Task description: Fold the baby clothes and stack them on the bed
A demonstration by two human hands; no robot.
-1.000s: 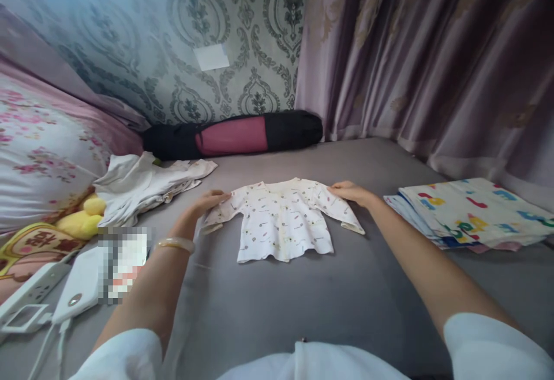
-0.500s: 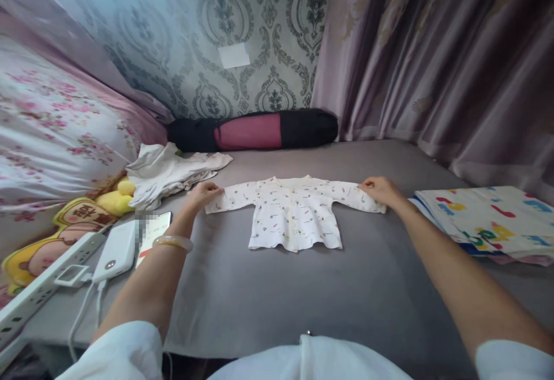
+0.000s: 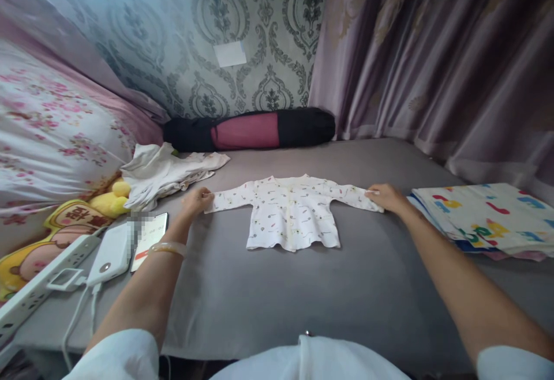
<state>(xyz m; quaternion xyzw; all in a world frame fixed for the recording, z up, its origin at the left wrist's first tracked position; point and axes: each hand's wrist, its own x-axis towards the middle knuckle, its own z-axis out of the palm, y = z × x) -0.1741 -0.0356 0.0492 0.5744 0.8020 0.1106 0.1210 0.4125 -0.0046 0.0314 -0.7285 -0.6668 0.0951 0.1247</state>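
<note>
A small white baby shirt (image 3: pixel 291 211) with a tiny coloured print lies flat on the grey bed sheet (image 3: pixel 303 299), both sleeves stretched out sideways. My left hand (image 3: pixel 195 201) is closed on the end of the left sleeve, and a pale bangle sits on that wrist. At the other end, my right hand (image 3: pixel 386 197) pinches the right sleeve cuff. Both arms reach forward from white short sleeves at the bottom of the view.
A heap of cream clothes (image 3: pixel 167 171) lies at the back left beside a yellow plush toy (image 3: pixel 108 200). A black and maroon bolster (image 3: pixel 251 129) rests against the wall. Folded colourful cloths (image 3: pixel 485 215) sit right. A phone (image 3: pixel 149 231), power bank (image 3: pixel 112 251) and power strip (image 3: pixel 38 288) lie left.
The sleeves, angled downward a second ago, have been pulled out straight to the sides as both hands moved apart. The view shifted slightly.
</note>
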